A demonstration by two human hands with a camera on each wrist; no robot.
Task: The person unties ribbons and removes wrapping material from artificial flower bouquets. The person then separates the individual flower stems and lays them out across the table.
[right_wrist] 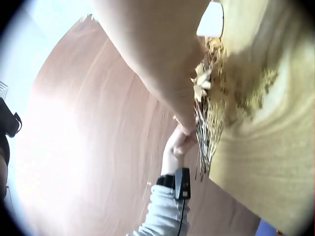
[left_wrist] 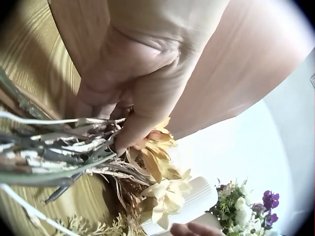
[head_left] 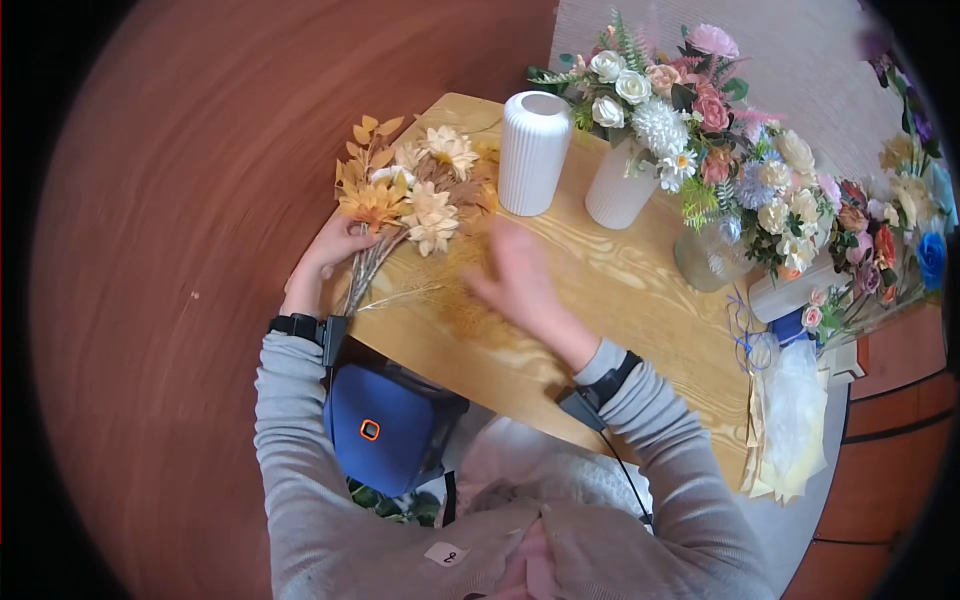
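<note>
My left hand (head_left: 340, 245) grips the stems of a bunch of artificial flowers (head_left: 432, 215) at the table's left edge. Cream and orange blooms and amber leaves fan out beyond the fingers. In the left wrist view, the thumb lies across the bundled stems (left_wrist: 59, 152). My right hand (head_left: 520, 280), blurred, hovers over the table to the right of the bunch, fingers apart from the thumb and nothing visible between them. A feathery golden sprig (head_left: 460, 300) spreads beside that hand, its pale stem reaching toward the bunch.
A ribbed white vase (head_left: 535, 155) stands behind the bunch on the wooden table (head_left: 640, 320). Several filled vases, including a white one (head_left: 620, 190), line the far right side. Wrapping sheets (head_left: 790, 430) and blue ribbon (head_left: 742, 335) lie at the right edge. A blue-topped container (head_left: 380, 430) stands below the near edge.
</note>
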